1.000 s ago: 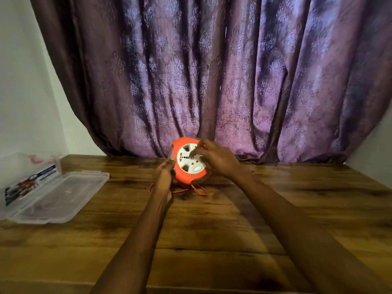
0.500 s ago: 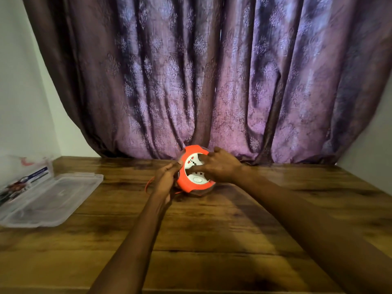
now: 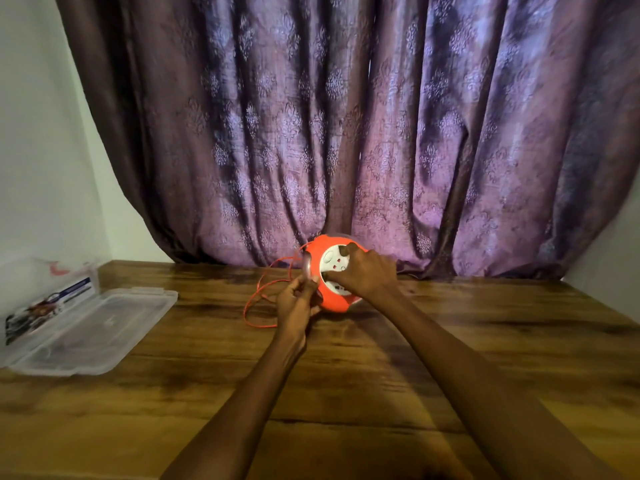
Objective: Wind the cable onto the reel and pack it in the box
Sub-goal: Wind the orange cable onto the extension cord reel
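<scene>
An orange reel (image 3: 334,301) with a white socket face stands tilted on the wooden table, close to the curtain. My right hand (image 3: 367,273) lies over the white face, fingers closed on it. My left hand (image 3: 298,299) grips the reel's left rim. A thin orange cable (image 3: 258,299) loops loose on the table to the left of the reel and runs up behind my left hand. A clear plastic box (image 3: 93,329) lies open at the far left, its lid (image 3: 41,289) raised against the wall.
A purple patterned curtain (image 3: 346,133) hangs right behind the reel. White walls (image 3: 38,133) close in on the left and right. The wooden table (image 3: 346,382) stretches toward me between my forearms.
A loose loop of cable now shows on the table left of the reel. My right hand has shifted across the white face, and the reel has turned.
</scene>
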Motion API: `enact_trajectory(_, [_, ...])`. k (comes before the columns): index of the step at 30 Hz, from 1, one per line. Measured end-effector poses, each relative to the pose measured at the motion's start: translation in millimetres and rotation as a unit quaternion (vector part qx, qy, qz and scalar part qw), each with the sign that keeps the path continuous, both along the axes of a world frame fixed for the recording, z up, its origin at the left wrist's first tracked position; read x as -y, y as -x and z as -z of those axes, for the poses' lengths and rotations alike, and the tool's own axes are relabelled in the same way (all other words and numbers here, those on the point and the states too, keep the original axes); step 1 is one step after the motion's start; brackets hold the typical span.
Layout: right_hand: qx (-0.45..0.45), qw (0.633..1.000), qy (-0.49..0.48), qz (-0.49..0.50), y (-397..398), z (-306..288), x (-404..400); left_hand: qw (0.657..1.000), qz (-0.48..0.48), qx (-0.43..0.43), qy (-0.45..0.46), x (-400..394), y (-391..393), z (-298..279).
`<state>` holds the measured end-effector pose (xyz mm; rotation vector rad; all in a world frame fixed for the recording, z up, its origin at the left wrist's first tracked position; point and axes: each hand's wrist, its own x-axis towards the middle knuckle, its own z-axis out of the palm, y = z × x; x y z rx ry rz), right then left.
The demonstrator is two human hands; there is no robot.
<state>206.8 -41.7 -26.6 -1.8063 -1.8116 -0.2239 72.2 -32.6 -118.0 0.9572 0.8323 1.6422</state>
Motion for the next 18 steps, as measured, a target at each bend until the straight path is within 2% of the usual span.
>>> enact_trajectory(1, [-0.092, 0.995, 0.034, -0.001, 1.3, -1.0, 0.8, 1.0, -0.001, -0.003, -0.002, 0.5, -0.7, 0.6])
enact_trajectory(2, [-0.219, 0.973, 0.071, -0.026, 2.6, -2.6, 2.2, 1.0, -0.001, 0.0, -0.007, 0.7, -1.3, 1.1])
enact_trajectory(4, [-0.474, 0.869, 0.118, -0.075, 4.7, 2.2, -1.9, 1.0, -0.004, 0.004, -0.018, 1.4, -2.8, 0.3])
enact_trajectory(5, [-0.547, 0.824, 0.125, -0.084, 7.2, 6.7, -3.5, 1.0, -0.01, 0.001, -0.023, 2.1, -2.8, -0.2])
enact_trajectory(6, [-0.581, 0.798, 0.13, -0.088, 9.7, 12.3, -4.7, 0.999, -0.017, -0.004, -0.027, 2.3, -2.4, 0.0])
enact_trajectory(8, [-0.588, 0.793, 0.127, -0.097, 13.9, 21.1, -3.0, 0.999, -0.027, -0.014, -0.035, 3.1, 1.1, 0.5])
enact_trajectory(10, [-0.545, 0.823, 0.119, -0.111, 11.3, 22.8, -1.1, 0.998, -0.035, -0.014, -0.043, 0.5, 6.2, 0.7])
enact_trajectory(12, [-0.438, 0.886, 0.112, -0.104, 5.3, 18.9, -1.2, 0.998, -0.049, -0.01, -0.039, -2.3, 11.0, -0.7])
enact_trajectory(14, [-0.218, 0.972, 0.06, -0.058, -3.6, 16.8, -0.9, 0.998, -0.061, -0.001, -0.032, -5.1, 15.0, -2.7])
enact_trajectory(15, [-0.101, 0.992, 0.011, -0.069, -8.1, 16.0, -0.2, 0.998, -0.063, 0.008, -0.029, -6.4, 17.1, -3.7])
enact_trajectory(16, [0.008, 0.993, -0.033, -0.116, -12.9, 15.5, 0.4, 0.998, -0.061, 0.022, -0.027, -7.5, 19.2, -4.5])
enact_trajectory(18, [0.191, 0.953, -0.063, -0.228, -22.3, 13.2, 0.5, 0.997, -0.049, 0.049, -0.018, -9.5, 23.2, -4.8])
